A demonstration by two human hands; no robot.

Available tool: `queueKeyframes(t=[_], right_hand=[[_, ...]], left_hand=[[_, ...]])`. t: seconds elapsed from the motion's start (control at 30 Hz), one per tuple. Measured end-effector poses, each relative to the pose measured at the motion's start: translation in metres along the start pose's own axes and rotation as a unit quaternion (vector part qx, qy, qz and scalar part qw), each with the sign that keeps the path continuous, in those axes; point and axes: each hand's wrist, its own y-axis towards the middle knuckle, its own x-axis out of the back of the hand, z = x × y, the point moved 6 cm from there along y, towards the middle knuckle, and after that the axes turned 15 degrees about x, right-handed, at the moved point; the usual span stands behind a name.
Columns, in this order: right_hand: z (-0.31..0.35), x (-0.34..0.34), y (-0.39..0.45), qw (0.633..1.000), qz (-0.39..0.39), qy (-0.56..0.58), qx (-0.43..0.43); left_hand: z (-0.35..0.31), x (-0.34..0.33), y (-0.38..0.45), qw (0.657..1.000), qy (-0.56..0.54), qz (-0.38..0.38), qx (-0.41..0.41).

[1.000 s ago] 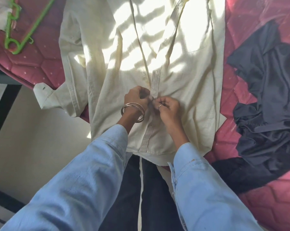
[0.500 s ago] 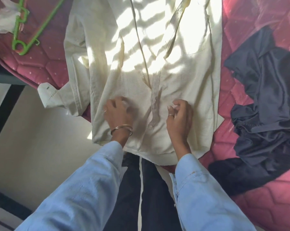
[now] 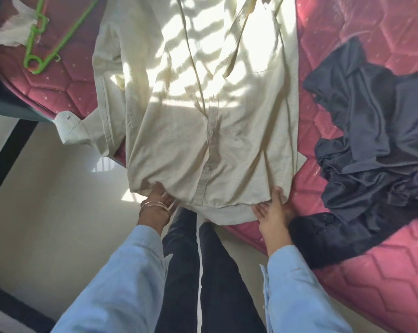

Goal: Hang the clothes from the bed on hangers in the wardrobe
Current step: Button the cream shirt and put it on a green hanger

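Observation:
A cream button-up shirt lies front up across the corner of the pink quilted mattress, its hem hanging over the edge toward me. My left hand, with bangles on the wrist, is at the hem's left corner, its fingers tucked under the cloth. My right hand holds the hem's right corner with the thumb on top. A green plastic hanger lies on the mattress at the far left, apart from the shirt. The wardrobe is out of view.
A crumpled dark garment is heaped on the mattress right of the shirt. A white cloth lies beside the hanger. I stand at the bed's corner on a pale floor, which has a dark strip along the left.
Both hands left the button placket at the shirt's middle, slid outward over the cloth, and moved down to the two corners of the hem.

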Motion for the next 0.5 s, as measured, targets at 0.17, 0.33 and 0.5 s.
queueKeyframes(t=[0.17, 0.33, 0.5], right_hand=[[0.015, -0.022, 0.010, 0.988, 0.100, 0.087, -0.083], [0.026, -0.038, 0.006, 0.969, 0.151, 0.192, -0.042], [0.023, -0.028, 0.004, 0.965, 0.141, 0.217, -0.027]], left_hand=[[-0.008, -0.004, -0.002, 0.998, -0.048, 0.022, 0.021], [-0.020, -0.002, -0.012, 0.999, -0.041, 0.007, -0.023], [-0.019, 0.007, -0.012, 0.997, -0.059, 0.018, -0.040]])
